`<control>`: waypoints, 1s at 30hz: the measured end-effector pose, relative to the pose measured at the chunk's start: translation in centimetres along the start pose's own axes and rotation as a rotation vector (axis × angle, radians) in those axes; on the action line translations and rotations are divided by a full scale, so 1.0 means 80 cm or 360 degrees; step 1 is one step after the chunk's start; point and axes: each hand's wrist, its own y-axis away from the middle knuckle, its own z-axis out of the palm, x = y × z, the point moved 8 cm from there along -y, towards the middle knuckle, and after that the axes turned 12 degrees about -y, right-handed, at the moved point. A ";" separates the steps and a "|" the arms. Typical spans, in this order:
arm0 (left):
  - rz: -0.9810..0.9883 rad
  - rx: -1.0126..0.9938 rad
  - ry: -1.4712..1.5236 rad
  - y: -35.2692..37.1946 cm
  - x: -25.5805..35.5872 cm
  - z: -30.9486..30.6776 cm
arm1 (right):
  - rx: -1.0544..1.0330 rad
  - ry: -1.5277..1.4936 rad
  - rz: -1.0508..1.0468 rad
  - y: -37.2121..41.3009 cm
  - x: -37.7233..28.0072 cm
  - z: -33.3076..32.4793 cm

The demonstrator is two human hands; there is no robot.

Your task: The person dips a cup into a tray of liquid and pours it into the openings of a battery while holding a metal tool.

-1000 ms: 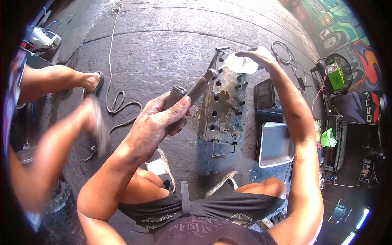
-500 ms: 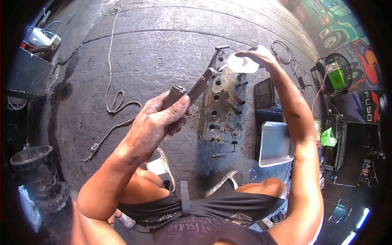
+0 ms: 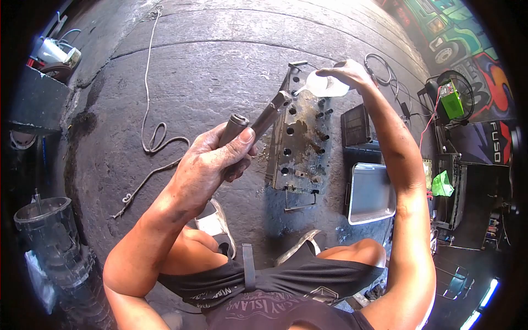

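My left hand is closed around two dark metal rods, held tilted up and to the right. The shorter cylindrical rod has a round hollow end by my thumb. The longer rod reaches farther out and has a notched tip. My right hand grips a translucent white squeeze bottle, laid over sideways. Its narrow nozzle points left, right at the notched tip of the longer rod. Below the bottle stands a long metal rack with round holes and several short dark pegs, its top wet and stained.
A grey metal tray and a black crate sit right of the rack. A pale rope trails over the concrete floor at left. A large dark cylindrical part stands far left; a green machine is at right.
Both hands keep nearly the same pose, with the nozzle still at the rod's tip. A shoe and a blurred limb at the lower left are no longer in view.
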 end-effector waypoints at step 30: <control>0.0022 -0.0009 0.0003 0.003 0.002 0.002 | -0.0035 0.0127 0.0047 0.008 -0.022 -0.008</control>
